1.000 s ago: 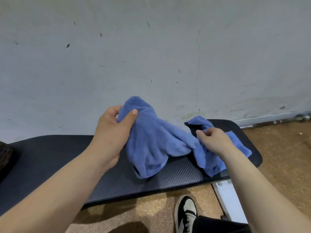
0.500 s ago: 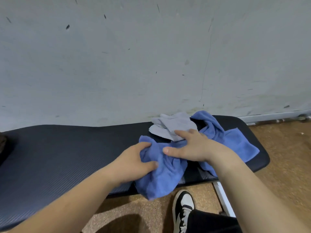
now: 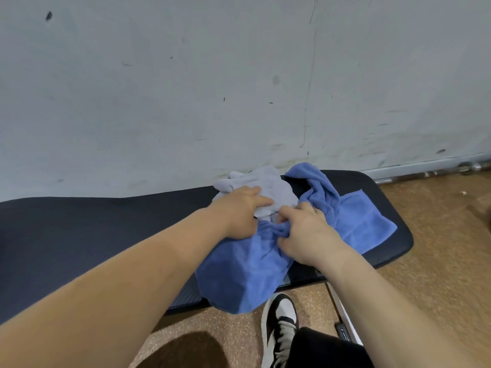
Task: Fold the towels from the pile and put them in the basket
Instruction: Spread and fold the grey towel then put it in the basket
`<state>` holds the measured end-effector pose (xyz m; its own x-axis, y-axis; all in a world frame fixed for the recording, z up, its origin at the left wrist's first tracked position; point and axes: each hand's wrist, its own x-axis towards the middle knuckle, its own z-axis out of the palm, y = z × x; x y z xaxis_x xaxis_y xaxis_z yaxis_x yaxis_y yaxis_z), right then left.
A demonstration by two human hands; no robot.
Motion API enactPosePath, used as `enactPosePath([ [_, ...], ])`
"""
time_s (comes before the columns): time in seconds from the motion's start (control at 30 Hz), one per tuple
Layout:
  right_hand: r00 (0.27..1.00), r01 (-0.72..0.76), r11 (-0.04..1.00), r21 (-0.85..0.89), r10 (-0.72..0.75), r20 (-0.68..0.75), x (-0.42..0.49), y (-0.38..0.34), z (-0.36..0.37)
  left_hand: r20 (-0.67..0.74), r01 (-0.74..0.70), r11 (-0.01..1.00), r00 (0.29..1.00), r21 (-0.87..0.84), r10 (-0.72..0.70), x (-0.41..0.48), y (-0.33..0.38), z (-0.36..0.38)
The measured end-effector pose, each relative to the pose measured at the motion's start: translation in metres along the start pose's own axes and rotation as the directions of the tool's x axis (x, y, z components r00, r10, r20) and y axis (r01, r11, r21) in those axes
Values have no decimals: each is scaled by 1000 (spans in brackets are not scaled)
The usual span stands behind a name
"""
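Observation:
A crumpled blue towel (image 3: 247, 277) lies across the right part of the black padded bench (image 3: 93, 229) and hangs over its front edge. Behind it, against the wall, sits a bunched pale grey towel (image 3: 276, 181). My left hand (image 3: 239, 211) rests on the grey towel with its fingers stretched out over the cloth. My right hand (image 3: 305, 232) has its fingers curled into a bunched fold of the blue towel near its middle. No basket is in view.
A scuffed white wall (image 3: 239, 88) rises right behind the bench. The floor (image 3: 438, 274) is brown and speckled. My black-and-white shoe (image 3: 279, 322) stands under the bench's front edge, next to a white bench leg (image 3: 345, 320).
The blue towel has come down onto the bench. My left hand let go of it and moved back onto the grey towel. My right hand now bunches the blue cloth.

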<state>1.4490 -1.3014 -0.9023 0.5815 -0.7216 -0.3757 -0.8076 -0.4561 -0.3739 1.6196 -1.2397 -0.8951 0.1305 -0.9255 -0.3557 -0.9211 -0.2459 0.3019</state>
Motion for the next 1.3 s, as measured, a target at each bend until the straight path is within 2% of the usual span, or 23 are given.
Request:
enactPosePath([
  [0.13, 995, -84, 996, -5, 83, -47, 3, 12, -19, -64, 124, 987, 989, -103, -131, -13, -29, -2],
  [0.23, 980, -175, 984, 12, 175, -97, 7, 15, -28, -111, 171, 981, 977, -95, -181, -39, -66, 2],
  [0.4, 971, -234, 972, 3, 234, -49, 7, 1, -36, -212, 396, 916, 892, -63, -400, -100, -118, 17],
  [0.47, 980, -198, 978, -72, 196, -34, -2, -16, -33, -260, 414, 907, 870, -76, -419, -122, -133, 25],
  [0.57, 1000, -14, 988, -155, 13, -11, -25, -55, -14, -329, 380, 922, 864, -69, -381, -143, -134, 38],
  [0.63, 987, 124, 972, -202, -100, 125, -40, -82, 9, -387, 325, 945, 866, -46, -317, -154, -132, 45],
  [0.7, 963, 174, 945, -275, -105, 248, -42, -98, 30, -430, 299, 953, 856, -43, -288, -162, -128, 49],
  [0.73, 960, 170, 938, -301, -89, 264, -39, -101, 36, -440, 305, 951, 849, -46, -293, -166, -126, 49],
  [0.87, 981, 60, 957, -285, -4, 196, -11, -76, 39, -420, 405, 914, 832, 16, -361, -177, -129, 43],
  [0.97, 986, -26, 962, -273, 69, 150, 9, -49, 30, -383, 431, 901, 826, -44, -413, -189, -139, 39],
  [1.17, 977, -176, 906, -385, 208, 44, 6, -54, 6, -306, 503, 863, 828, 36, -470, -212, -151, 35],
  [1.23, 977, -190, 876, -443, 215, 5, -2, -71, 4, -290, 501, 865, 832, 29, -472, -217, -156, 31],
  [1.3, 992, -122, 882, -455, 129, -14, -11, -93, 9, -285, 484, 875, 840, 9, -462, -221, -159, 29],
])
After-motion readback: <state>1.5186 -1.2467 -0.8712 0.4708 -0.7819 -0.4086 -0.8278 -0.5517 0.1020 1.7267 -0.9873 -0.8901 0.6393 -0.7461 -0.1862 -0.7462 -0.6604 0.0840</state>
